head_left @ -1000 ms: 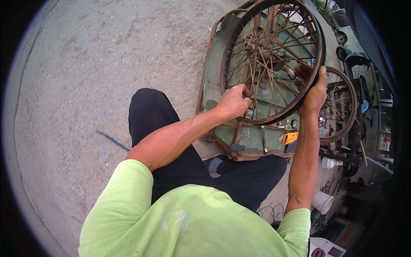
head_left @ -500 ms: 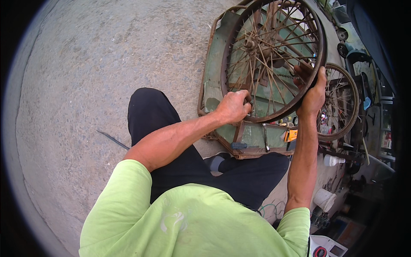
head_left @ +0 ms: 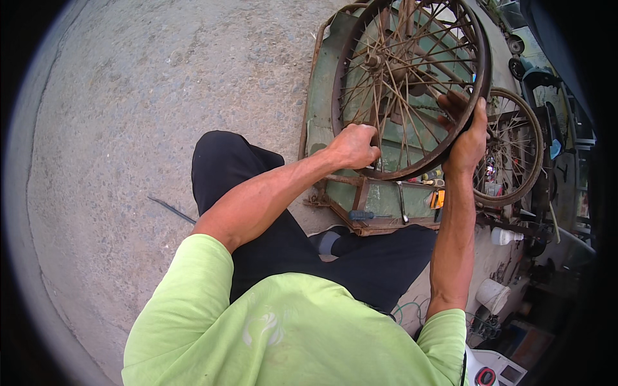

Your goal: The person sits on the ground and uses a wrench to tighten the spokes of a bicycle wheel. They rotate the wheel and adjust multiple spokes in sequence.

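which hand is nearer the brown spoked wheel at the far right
Right: the right hand appears just left of that brown spoked wheel; the left hand is much farther left.

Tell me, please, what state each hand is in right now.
Left hand: fingers curled at the spoked wheel; whether it grips anything cannot be told.
Right hand: holding the spoked wheel by its rim.

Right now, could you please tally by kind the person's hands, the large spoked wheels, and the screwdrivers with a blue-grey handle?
Hands: 2 (left hand, right hand)
Large spoked wheels: 2 (held wheel, wheel behind it at the right)
Screwdrivers with a blue-grey handle: 1 (screwdriver)
Total: 5
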The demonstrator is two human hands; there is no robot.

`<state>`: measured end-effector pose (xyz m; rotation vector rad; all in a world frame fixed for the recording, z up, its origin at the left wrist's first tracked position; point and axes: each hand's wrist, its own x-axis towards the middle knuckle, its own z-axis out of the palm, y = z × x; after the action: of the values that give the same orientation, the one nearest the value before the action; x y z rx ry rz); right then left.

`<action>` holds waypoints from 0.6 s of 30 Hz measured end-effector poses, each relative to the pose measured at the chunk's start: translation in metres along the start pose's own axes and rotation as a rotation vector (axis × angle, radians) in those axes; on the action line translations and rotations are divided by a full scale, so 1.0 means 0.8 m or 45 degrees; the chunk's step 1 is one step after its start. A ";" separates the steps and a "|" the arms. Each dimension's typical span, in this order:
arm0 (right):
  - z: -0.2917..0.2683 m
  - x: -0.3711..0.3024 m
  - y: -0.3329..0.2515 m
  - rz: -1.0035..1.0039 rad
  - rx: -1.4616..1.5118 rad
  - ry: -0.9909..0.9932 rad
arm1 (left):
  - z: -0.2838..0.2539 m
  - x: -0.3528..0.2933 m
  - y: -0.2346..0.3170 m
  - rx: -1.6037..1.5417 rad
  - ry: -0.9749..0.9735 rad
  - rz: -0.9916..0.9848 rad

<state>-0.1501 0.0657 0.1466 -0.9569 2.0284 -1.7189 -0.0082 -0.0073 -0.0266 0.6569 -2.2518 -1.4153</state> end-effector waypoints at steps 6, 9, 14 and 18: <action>0.005 0.000 -0.007 0.020 0.006 0.014 | -0.006 -0.012 0.008 -0.290 -0.097 -0.272; -0.004 0.006 0.005 0.021 0.304 -0.088 | -0.010 -0.006 0.005 -0.325 -0.144 -0.252; -0.025 -0.031 0.100 0.306 0.516 0.096 | -0.014 -0.004 0.011 -0.471 -0.238 -0.283; -0.010 -0.087 0.185 0.833 0.555 0.070 | -0.016 -0.011 0.003 -0.671 -0.300 -0.327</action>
<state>-0.1464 0.1257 -0.0053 -0.0851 1.6220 -1.6888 0.0055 -0.0106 -0.0202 0.6368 -1.8634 -2.2027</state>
